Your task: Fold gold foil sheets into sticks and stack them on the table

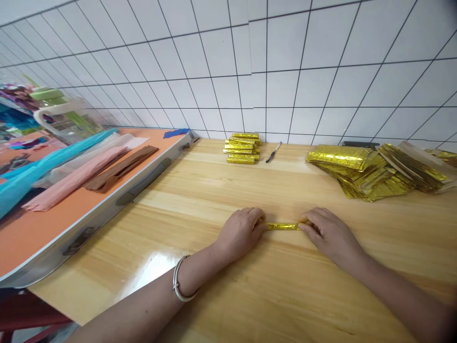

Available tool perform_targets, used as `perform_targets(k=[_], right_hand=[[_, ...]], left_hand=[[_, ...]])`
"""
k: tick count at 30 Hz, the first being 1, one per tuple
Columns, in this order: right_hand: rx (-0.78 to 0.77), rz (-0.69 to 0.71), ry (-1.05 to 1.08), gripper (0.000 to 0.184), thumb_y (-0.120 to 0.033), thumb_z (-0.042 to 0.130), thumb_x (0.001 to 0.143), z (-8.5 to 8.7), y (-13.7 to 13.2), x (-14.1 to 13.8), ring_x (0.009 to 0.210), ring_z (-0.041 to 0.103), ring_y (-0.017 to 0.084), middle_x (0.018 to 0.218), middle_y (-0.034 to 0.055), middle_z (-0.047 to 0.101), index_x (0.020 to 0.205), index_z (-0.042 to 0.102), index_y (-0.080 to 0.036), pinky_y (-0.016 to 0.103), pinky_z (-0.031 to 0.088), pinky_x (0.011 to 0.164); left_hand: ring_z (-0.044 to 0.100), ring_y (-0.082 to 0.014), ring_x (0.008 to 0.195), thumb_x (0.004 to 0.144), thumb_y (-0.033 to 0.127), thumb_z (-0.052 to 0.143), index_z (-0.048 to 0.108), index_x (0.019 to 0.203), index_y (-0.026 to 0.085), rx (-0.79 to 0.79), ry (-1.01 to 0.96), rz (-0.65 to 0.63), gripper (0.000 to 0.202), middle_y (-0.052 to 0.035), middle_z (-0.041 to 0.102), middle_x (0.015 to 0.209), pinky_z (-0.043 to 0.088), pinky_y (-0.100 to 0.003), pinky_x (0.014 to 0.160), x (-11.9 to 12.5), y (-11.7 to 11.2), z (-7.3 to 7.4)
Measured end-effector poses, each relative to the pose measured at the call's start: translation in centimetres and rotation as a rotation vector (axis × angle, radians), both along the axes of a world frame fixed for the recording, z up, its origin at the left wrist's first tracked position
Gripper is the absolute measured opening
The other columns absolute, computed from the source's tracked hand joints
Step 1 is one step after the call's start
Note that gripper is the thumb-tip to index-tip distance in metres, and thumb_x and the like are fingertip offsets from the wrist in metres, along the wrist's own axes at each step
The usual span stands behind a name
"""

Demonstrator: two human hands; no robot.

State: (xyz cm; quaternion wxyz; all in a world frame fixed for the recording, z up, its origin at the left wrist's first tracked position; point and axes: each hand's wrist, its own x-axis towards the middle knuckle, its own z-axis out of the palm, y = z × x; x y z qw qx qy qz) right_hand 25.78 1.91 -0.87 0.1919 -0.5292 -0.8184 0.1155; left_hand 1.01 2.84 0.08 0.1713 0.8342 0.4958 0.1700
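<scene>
Gold foil folded into a narrow strip lies flat on the wooden tabletop, just below the middle of the frame, pinned between the two hands. The left hand, with a bracelet on its wrist, has its fingers curled over the strip's left end. The right hand pinches the right end with thumb and fingertips, so both hands are closed on the foil. To judge by the stack of finished strips by the wall at upper centre, the work is folding and creasing. Doing it well probably means holding one end down firmly and running the other hand's fingertips along the whole length, so the crease sets straight and the long edges stay lined up. Foil springs open and wrinkles easily, so even pressure against the hard wood should serve better than pinching in the air. A pen lies beside the stack, and a loose pile of foil sheets sits at the upper right.
</scene>
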Motion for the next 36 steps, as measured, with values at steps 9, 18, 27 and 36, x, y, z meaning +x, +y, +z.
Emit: perform_targets(k=[9, 18, 27, 36], right_hand=[[-0.024, 0.08, 0.123, 0.008, -0.024, 0.055, 0.085, 0.3, -0.5, 0.5, 0.079, 0.05, 0.019, 0.077, 0.0029, 0.056, 0.077, 0.056, -0.021, 0.032, 0.041, 0.069], [-0.054, 0.115, 0.193, 0.007, -0.02, 0.059, 0.082, 0.7, -0.8, 0.8, 0.085, 0.053, 0.02, 0.085, 0.0053, 0.06, 0.075, 0.057, -0.02, 0.034, 0.044, 0.073], [0.094, 0.233, -0.003, 0.016, -0.016, 0.049, 0.088, 1.3, -1.5, 0.5, 0.081, 0.05, 0.019, 0.082, 0.005, 0.06, 0.096, 0.062, -0.02, 0.031, 0.042, 0.067], [0.233, 0.25, -0.146, 0.027, 0.0, 0.041, 0.081, 2.1, -2.4, -0.5, 0.07, 0.04, 0.017, 0.067, 0.0035, 0.049, 0.067, 0.057, -0.016, 0.031, 0.034, 0.062]], left_hand=[[0.049, -0.0174, 0.08, 0.084, 0.022, 0.054, 0.047, 0.077, 0.018, -0.001, -0.026, -0.102, 0.01, -0.0028, 0.054, 0.083, 0.04, -0.028, 0.07, -0.3, -0.3, 0.5], [0.048, -0.0158, 0.075, 0.09, 0.02, 0.042, 0.046, 0.078, 0.018, 0.085, 0.02, -0.237, 0.012, -0.0031, 0.053, 0.081, 0.037, -0.026, 0.064, -0.7, -1.1, -0.4], [0.047, -0.0153, 0.075, 0.089, 0.015, 0.042, 0.05, 0.079, 0.017, 0.181, 0.076, -0.269, 0.014, -0.004, 0.054, 0.081, 0.038, -0.026, 0.065, -1.1, -1.2, -0.2], [0.05, -0.0178, 0.088, 0.094, 0.029, 0.041, 0.055, 0.107, 0.021, 0.327, 0.134, -0.361, 0.02, -0.0035, 0.061, 0.091, 0.035, -0.033, 0.079, 0.6, -1.2, 0.6]])
